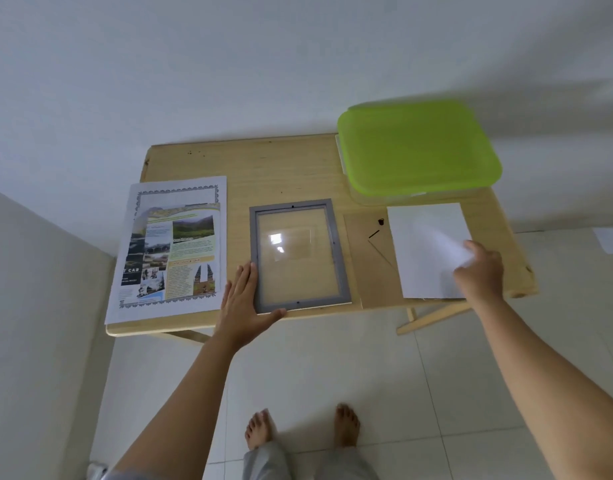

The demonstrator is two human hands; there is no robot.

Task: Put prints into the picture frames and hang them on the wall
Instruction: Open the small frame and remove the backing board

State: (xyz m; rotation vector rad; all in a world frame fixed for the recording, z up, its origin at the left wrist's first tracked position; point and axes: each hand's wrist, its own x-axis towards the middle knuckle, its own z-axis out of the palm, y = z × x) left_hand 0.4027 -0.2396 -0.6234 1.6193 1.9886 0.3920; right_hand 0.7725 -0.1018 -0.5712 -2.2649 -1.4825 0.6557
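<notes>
Left hand (241, 299) lies flat with its fingers straight along the left edge of the grey picture frame (327, 251), and my thumb reaches across under the frame's near left corner, so it presses against the frame rather than closing round it. My right hand (480, 270) has its fingers curled at the near right part of the white sheet (422, 233) and holds a lifted, blurred part of that paper.

The frame lies flat near the front edge of the wooden surface (263, 168), about in the middle, with light reflecting in its glass. Just to its right lies the brown backing board (367, 271), with a small black clip near its far end; the white sheet covers the board's right side. The colour prints (173, 247) are stacked at the left of the surface, just beside my left hand, and their near left corner hangs over the edge. A box with a green lid (416, 147) stands at the far right corner. My bare feet (258, 429) are on the pale tiled floor (332, 358), and another sheet of paper (609, 239) lies on the floor at the far right.
</notes>
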